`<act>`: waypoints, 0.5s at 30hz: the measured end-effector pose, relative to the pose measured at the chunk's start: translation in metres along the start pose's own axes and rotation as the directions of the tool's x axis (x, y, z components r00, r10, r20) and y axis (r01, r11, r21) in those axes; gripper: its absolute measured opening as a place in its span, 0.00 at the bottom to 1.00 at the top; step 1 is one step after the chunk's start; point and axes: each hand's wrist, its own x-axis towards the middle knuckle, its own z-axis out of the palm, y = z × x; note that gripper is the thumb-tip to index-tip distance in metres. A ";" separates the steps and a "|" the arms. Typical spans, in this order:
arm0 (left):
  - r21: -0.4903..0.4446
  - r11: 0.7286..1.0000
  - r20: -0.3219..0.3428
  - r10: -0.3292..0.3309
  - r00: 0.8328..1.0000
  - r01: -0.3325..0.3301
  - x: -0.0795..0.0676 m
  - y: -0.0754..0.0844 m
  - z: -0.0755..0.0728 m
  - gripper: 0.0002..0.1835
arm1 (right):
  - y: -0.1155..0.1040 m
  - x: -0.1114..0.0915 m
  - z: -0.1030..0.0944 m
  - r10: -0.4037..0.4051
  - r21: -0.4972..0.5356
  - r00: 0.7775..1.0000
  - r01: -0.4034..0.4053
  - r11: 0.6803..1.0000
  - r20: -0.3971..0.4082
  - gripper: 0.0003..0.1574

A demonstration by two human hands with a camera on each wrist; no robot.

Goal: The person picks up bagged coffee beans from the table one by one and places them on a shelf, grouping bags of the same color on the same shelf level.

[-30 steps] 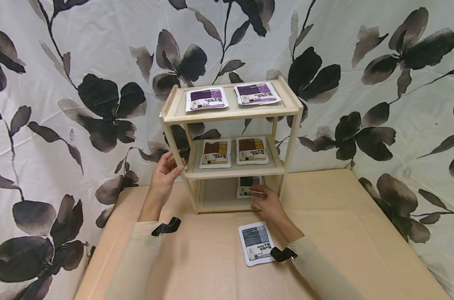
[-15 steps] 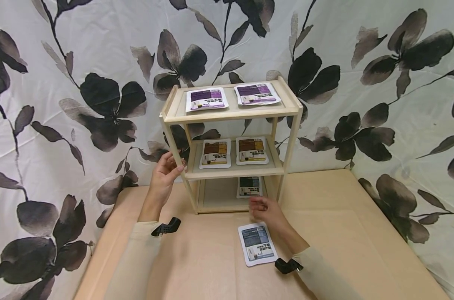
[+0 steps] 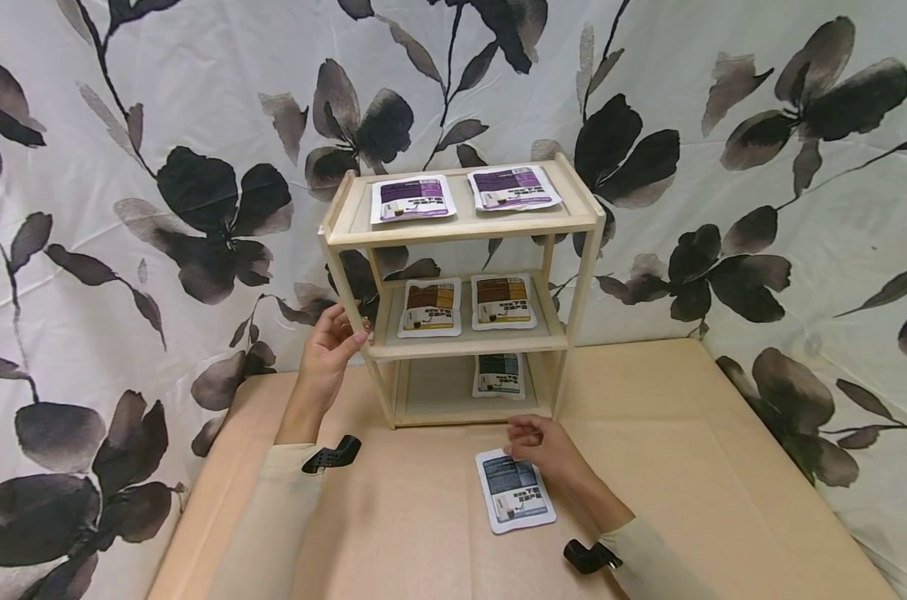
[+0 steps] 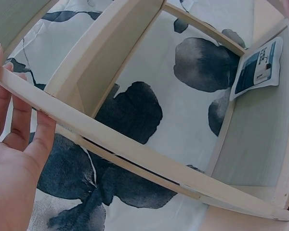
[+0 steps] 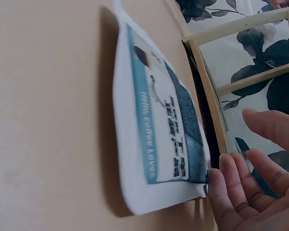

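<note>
A three-tier wooden shelf rack (image 3: pixel 472 346) stands on the table against the patterned cloth. My left hand (image 3: pixel 324 367) pinches its left front post at middle-shelf height; the left wrist view shows thumb and fingers on either side of that post. My right hand (image 3: pixel 549 452) hovers at the far end of a blue-and-white coffee packet (image 3: pixel 518 500) that lies in front of the rack. Its fingers are loosely bent and grip nothing; whether they touch the packet's edge I cannot tell. One dark green packet (image 3: pixel 499 379) lies on the right of the bottom shelf, partly hidden by the shelf above.
Two purple packets, left (image 3: pixel 413 200) and right (image 3: pixel 513 188), lie on the top shelf. Brown-and-yellow packets, left (image 3: pixel 431 308) and right (image 3: pixel 503 302), share the middle one. Behind the tan table (image 3: pixel 671 467) hangs a floral cloth (image 3: pixel 724 175).
My right hand has drawn back from the green packet on the bottom shelf, toward me and down to the blue packet. The left hand has stayed on the post.
</note>
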 end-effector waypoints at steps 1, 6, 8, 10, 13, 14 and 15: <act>0.003 1.000 0.000 -0.001 1.000 0.001 0.000 0.000 0.000 0.25 | 0.000 -0.002 0.000 -0.001 -0.003 1.000 0.001 1.000 -0.003 0.33; 0.013 1.000 0.001 -0.002 1.000 0.002 0.000 0.000 0.000 0.27 | 0.002 -0.009 0.000 0.042 -0.013 0.999 -0.043 0.999 -0.032 0.35; 0.010 1.000 0.000 -0.003 1.000 0.003 0.000 0.000 0.000 0.26 | 0.003 -0.011 0.000 0.064 -0.025 0.997 -0.065 0.998 -0.050 0.35; 0.006 1.000 -0.001 -0.003 1.000 0.003 0.000 0.000 0.000 0.26 | 0.004 -0.013 0.000 0.079 -0.032 0.995 -0.082 0.996 -0.066 0.34; -0.003 1.000 0.000 0.006 1.000 -0.006 0.000 0.000 0.000 0.25 | 0.004 -0.015 -0.002 0.074 -0.050 0.994 -0.079 0.996 -0.084 0.34; -0.006 1.000 0.002 0.008 1.000 -0.008 0.000 0.000 0.000 0.25 | 0.004 -0.016 -0.002 0.071 -0.053 0.994 -0.076 0.996 -0.088 0.34; -0.007 1.000 0.003 0.009 1.000 -0.009 0.000 0.000 0.000 0.25 | 0.004 -0.017 -0.003 0.068 -0.056 0.994 -0.073 0.996 -0.090 0.35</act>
